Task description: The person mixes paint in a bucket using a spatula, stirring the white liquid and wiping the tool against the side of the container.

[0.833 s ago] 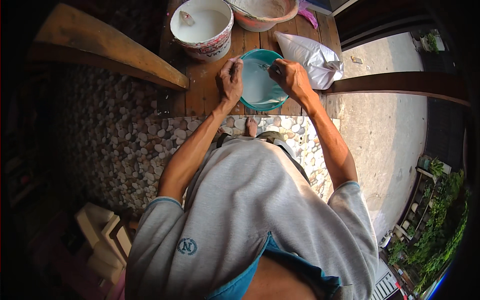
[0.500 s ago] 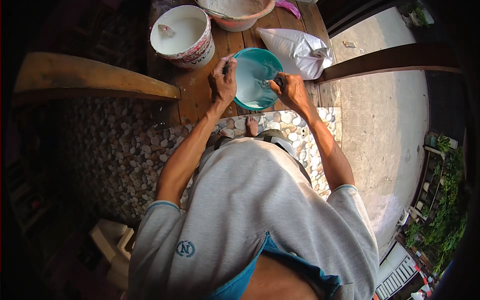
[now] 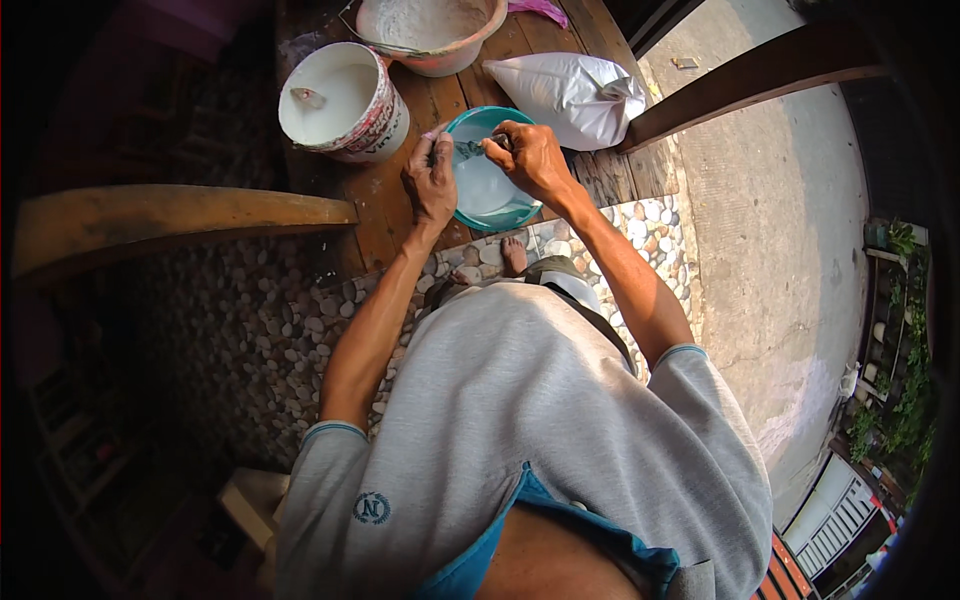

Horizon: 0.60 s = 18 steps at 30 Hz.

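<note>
A teal bowl (image 3: 512, 218) with a pale, milky mix in it sits near the front edge of the wooden table. At its left side, my left hand (image 3: 432, 182) is closed on the rim, thumb up, with a bit of pink cloth or plastic by the fingers. Above the bowl's right half, my right hand (image 3: 538, 165) grips the dark handle of a stirring tool (image 3: 499, 141). The tool's lower end dips into the mix near the far left wall. Its exact kind is hard to make out.
Left of the bowl stands a white bucket (image 3: 378, 125) of white paste. Farther back is a powder-coated basin (image 3: 478, 48). A tied white sack (image 3: 565, 95) lies right of it, with pink plastic (image 3: 540, 10) behind. Curved wooden beams (image 3: 190, 215) flank the table (image 3: 375, 205).
My right hand has swung toward the far left of the bowl with the stirring tool. My left hand keeps its hold on the rim. The whole view has shifted slightly.
</note>
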### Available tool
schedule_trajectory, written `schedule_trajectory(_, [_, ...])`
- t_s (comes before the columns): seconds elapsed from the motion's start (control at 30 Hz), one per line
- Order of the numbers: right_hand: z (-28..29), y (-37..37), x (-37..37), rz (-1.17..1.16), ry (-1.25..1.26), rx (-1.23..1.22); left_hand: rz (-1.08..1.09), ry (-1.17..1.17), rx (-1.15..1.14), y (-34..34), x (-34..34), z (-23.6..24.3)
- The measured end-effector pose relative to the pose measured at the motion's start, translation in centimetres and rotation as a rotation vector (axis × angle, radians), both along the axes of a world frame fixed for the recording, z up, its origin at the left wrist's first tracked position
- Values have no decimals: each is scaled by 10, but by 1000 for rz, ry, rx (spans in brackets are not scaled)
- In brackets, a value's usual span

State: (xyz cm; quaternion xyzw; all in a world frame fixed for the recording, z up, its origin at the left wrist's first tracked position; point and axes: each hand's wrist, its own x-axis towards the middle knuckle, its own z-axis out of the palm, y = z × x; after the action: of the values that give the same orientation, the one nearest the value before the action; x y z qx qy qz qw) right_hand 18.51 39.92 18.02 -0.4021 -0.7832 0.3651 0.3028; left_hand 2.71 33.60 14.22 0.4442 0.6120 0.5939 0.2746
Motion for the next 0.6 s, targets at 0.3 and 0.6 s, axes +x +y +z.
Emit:
schedule_trajectory(0.3, [6,-26,27,-52,-142,-112,10,-1,-20,-1,-1,0])
schedule_trajectory(0.6, [-4,-4,1,-50,-7,35,-20,-51,28,-6,-4,2])
